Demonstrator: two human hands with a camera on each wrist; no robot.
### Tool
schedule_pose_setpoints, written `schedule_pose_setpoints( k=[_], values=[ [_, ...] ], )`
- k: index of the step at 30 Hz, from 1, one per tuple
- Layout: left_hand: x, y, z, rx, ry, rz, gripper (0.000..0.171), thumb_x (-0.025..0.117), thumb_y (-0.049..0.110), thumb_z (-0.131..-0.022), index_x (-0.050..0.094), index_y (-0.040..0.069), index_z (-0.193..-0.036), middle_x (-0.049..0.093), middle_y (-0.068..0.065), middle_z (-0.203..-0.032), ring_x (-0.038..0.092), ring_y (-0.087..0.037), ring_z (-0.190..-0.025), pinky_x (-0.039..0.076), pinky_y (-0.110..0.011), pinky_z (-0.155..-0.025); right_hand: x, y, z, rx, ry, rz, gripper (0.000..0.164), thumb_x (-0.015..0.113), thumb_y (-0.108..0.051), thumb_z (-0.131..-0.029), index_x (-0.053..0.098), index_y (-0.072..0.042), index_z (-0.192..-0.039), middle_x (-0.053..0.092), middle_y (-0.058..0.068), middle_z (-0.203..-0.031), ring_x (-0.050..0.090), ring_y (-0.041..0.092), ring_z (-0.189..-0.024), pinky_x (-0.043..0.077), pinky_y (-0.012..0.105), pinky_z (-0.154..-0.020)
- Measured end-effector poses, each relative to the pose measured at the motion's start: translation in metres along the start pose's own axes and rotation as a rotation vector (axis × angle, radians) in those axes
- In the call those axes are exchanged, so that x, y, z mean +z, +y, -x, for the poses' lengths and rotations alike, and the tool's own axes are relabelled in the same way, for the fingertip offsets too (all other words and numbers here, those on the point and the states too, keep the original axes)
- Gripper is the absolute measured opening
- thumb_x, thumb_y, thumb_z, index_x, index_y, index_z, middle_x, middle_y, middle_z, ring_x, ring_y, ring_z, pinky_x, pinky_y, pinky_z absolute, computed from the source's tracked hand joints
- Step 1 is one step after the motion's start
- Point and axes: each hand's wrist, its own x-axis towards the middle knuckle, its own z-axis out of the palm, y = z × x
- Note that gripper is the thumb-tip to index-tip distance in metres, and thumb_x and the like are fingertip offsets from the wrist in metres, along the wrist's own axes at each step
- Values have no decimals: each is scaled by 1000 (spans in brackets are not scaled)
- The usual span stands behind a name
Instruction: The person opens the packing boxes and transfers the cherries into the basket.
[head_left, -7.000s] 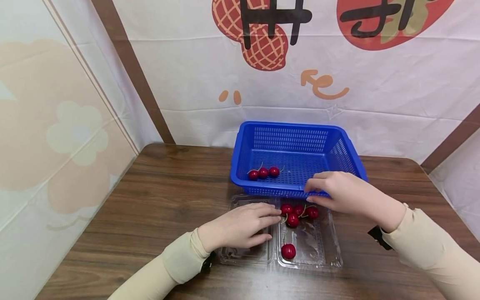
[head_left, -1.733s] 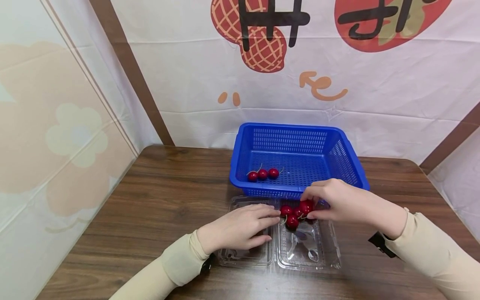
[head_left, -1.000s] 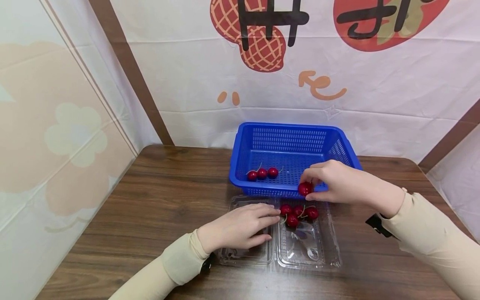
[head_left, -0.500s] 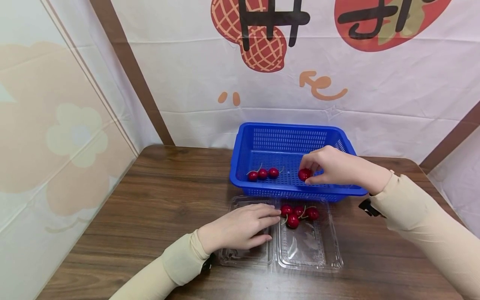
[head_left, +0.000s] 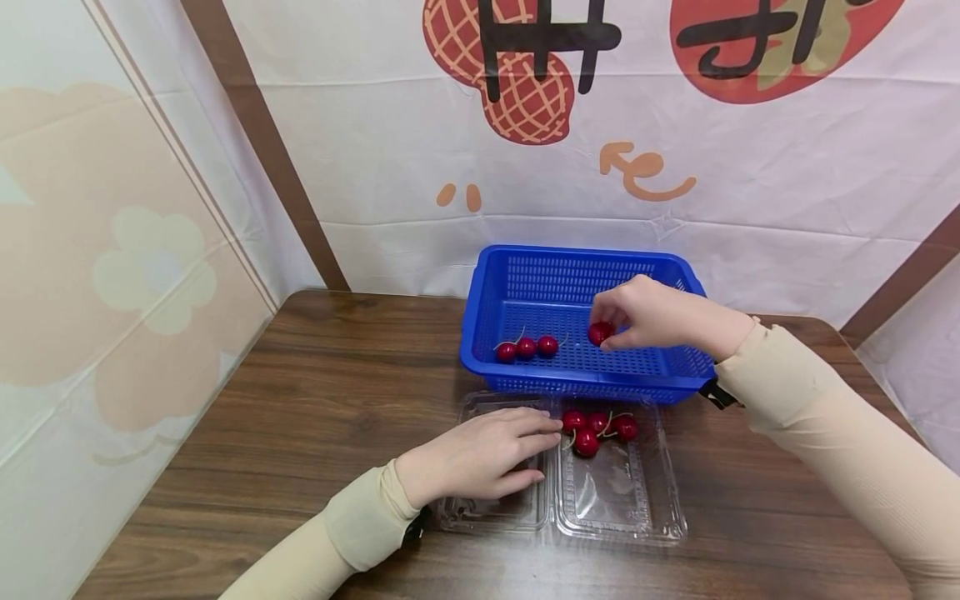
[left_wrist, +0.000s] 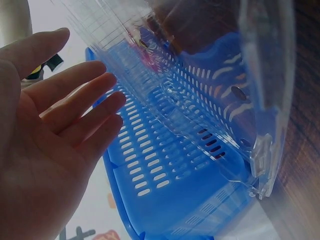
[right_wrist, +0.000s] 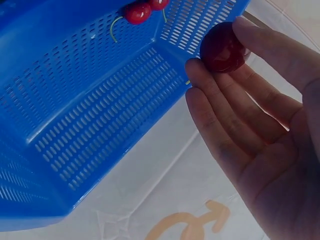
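Observation:
My right hand (head_left: 648, 315) pinches a dark red cherry (right_wrist: 223, 48) between thumb and fingers, above the inside of the blue basket (head_left: 474, 317). Three cherries (head_left: 527, 347) with stems lie in a row at the basket's front left. In front of the basket stands an opened clear plastic clamshell box (head_left: 660, 500). Several cherries (head_left: 586, 442) cluster at the far end of its right half. Over the left half lies my left hand (head_left: 487, 454), fingers loosely extended, holding nothing. In the left wrist view that hand (left_wrist: 55, 125) shows its palm beside the clear plastic.
The brown wooden table (head_left: 330, 400) carries the basket at its back edge and the box nearer to me. A white printed cloth (head_left: 375, 167) hangs directly behind the basket.
A single cherry at the front of the box's right half was picked up by my right hand. After dipping to the cluster, the hand has carried the cherry up and back over the basket. Left hand unmoved.

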Motion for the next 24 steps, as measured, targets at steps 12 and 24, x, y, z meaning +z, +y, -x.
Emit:
schedule_pose_setpoints(
  k=[12,24],
  values=[
    [0,1,2,-10,-6,-12,46,52,34,-91,56,6,-127,54,-7,-133,43,-20,-125,34,-33,-109,2,6,-17,55,-44,-10,23,76,-18,-72,67,-6,-90,70,5,-81,62,10,-71,58,34,-66],
    [0,0,1,-3,-11,-12,47,50,35,-92,55,5,-128,53,-8,-133,42,-20,-125,34,-32,-110,4,12,-34,97,-92,-13,23,75,-17,-72,66,-7,-91,70,6,-83,61,11,-69,59,36,-68]
  ],
)
